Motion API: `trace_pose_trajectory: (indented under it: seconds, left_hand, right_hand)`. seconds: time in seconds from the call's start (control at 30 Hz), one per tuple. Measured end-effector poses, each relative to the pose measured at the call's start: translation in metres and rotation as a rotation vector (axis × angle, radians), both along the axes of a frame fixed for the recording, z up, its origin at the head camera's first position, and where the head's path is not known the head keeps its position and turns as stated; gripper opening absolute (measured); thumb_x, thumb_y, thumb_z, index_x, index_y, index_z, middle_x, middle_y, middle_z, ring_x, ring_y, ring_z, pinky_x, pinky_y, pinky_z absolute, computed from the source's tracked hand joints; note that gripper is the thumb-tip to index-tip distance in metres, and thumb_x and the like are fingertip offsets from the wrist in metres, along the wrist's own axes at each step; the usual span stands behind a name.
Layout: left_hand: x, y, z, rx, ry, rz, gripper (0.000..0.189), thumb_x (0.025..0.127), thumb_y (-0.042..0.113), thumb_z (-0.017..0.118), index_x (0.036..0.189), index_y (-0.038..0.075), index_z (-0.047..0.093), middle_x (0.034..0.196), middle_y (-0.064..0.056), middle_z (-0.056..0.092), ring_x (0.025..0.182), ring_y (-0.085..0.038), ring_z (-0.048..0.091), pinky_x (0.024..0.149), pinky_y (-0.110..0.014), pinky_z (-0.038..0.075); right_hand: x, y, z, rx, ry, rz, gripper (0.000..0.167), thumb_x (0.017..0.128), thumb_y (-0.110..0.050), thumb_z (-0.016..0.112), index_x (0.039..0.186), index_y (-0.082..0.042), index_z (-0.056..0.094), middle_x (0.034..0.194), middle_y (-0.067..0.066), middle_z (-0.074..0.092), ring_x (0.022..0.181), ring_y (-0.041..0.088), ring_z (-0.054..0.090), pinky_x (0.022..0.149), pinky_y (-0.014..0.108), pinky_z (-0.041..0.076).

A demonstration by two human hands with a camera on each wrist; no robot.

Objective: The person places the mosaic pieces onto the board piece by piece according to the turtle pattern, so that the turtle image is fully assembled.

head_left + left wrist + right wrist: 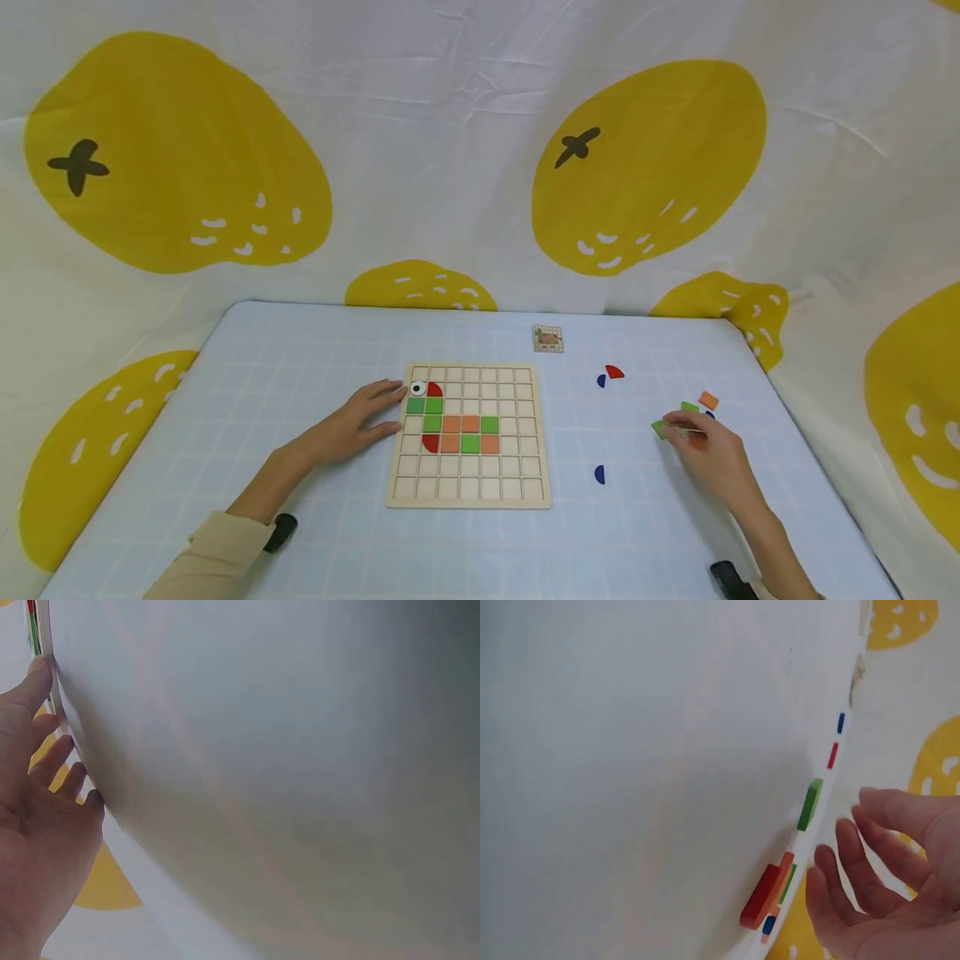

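Note:
My left hand (360, 421) rests at the left edge of a wooden grid board (468, 503), its thumb and fingertips touching the rim. Coloured pieces in the grid form a figure: a white eye piece (417, 388), red quarter-rounds (434, 389), and green and orange squares (451, 424). On the right side of the table, my right hand (705, 458) hovers over loose pieces with its fingers loosely bent. Close to its fingertips lies a green square (810, 804); in the right wrist view the fingers stand apart from it. A red-orange piece (760, 897) lies partly under that hand.
Beyond the right hand are another green square (689, 406), an orange square (708, 401) and a partly hidden blue piece. Between board and hand lie blue half-rounds (599, 474) and a red quarter-round (615, 372). A small pattern card (548, 338) lies near the back edge.

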State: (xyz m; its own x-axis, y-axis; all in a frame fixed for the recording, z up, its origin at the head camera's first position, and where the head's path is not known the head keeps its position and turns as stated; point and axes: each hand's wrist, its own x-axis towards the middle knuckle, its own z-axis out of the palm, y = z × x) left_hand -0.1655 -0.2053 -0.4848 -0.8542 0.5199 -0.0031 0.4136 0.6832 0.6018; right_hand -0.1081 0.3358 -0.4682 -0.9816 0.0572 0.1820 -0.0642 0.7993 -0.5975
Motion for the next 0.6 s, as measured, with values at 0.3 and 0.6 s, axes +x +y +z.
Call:
trace_pose_trajectory:
  seconds: [0.3,0.6]
  left_hand:
    - [-0.002,-0.001,-0.002,-0.002,-0.026,0.002,0.065,0.101,0.030,0.068,0.156,0.006,0.044,0.161,-0.019,0.035,0.149,-0.043,0.028,0.119,-0.062,0.028]
    - [-0.003,-0.001,-0.003,-0.003,-0.034,0.003,0.065,0.101,0.030,0.068,0.156,0.007,0.043,0.162,-0.018,0.034,0.150,-0.043,0.027,0.119,-0.061,0.028]
  right_hand:
    - [0.012,0.022,-0.002,-0.001,-0.159,-0.047,0.033,0.098,-0.017,0.071,0.126,0.001,0.067,0.131,0.027,0.061,0.116,0.044,0.056,0.095,0.059,0.051]
    - [0.014,0.034,-0.004,0.050,-0.224,-0.047,0.032,0.096,-0.006,0.070,0.126,0.003,0.066,0.129,0.032,0.059,0.113,0.047,0.056,0.095,0.063,0.052]
